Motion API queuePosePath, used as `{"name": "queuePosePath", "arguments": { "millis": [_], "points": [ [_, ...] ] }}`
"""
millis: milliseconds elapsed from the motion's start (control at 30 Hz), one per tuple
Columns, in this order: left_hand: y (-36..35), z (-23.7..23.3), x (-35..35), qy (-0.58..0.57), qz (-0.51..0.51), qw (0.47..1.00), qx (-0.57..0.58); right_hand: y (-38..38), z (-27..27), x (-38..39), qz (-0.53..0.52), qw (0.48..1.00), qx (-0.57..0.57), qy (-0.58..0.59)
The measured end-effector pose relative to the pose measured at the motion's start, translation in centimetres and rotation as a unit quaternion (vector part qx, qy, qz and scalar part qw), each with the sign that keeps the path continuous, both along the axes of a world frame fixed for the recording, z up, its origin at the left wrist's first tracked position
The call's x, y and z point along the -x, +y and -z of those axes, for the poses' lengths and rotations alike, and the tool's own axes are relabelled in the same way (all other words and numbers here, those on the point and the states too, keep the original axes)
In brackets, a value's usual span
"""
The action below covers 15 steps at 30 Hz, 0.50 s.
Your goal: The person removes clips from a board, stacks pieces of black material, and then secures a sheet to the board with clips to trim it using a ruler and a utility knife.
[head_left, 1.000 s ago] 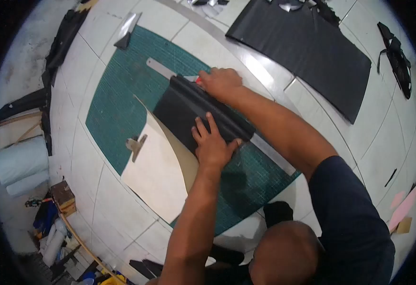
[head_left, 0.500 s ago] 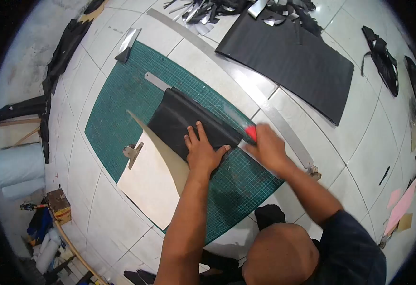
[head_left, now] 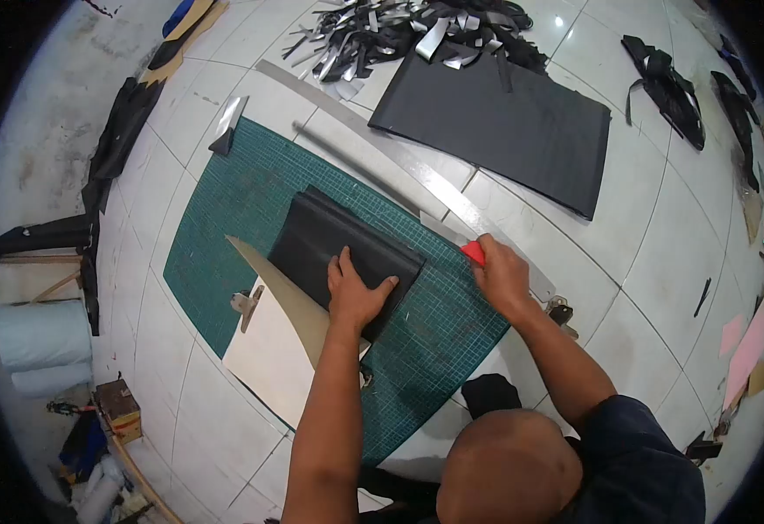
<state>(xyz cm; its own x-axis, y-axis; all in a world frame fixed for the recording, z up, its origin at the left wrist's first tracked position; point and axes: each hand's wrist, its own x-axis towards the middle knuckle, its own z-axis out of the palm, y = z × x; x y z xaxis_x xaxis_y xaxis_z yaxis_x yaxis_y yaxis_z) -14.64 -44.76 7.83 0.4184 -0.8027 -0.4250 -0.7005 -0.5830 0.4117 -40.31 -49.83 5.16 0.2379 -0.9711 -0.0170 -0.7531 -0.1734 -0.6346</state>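
Half a second on, right hand has run down off the folded black sheet to the 3 o'clock edge of the green cutting mat, fist clenched round the red cutter beside the long steel straightedge; I judge the cut stroke finished. Left hand stays flat, fingers spread, pressing the sheet's 5 o'clock end, grasping nothing. Sheet lies mid-mat over the beige pattern card, long axis 10 to 4 o'clock.
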Motion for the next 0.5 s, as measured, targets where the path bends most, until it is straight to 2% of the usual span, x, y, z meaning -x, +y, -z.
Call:
{"name": "queuePosePath", "arguments": {
  "millis": [67,233,333,433,500],
  "points": [
    [0.0,0.3,-0.2,0.002,-0.010,1.000,0.006,0.1,-0.7,1.4,0.007,0.999,0.032,-0.016],
    [-0.1,-1.0,1.1,0.012,-0.031,0.999,-0.025,5.5,-3.6,10.0,0.088,0.994,-0.061,-0.005],
    [0.3,-0.8,2.3,-0.023,0.004,1.000,-0.020,11.6,-4.4,17.5,0.119,0.985,-0.125,0.022],
    [0.8,-0.2,4.1,-0.141,0.062,0.988,0.001,18.4,-4.7,24.5,0.129,0.983,-0.120,0.044],
    [-0.1,0.4,4.7,-0.123,0.043,0.989,0.076,21.1,-5.1,26.9,0.175,0.974,-0.141,0.026]
  ]
}}
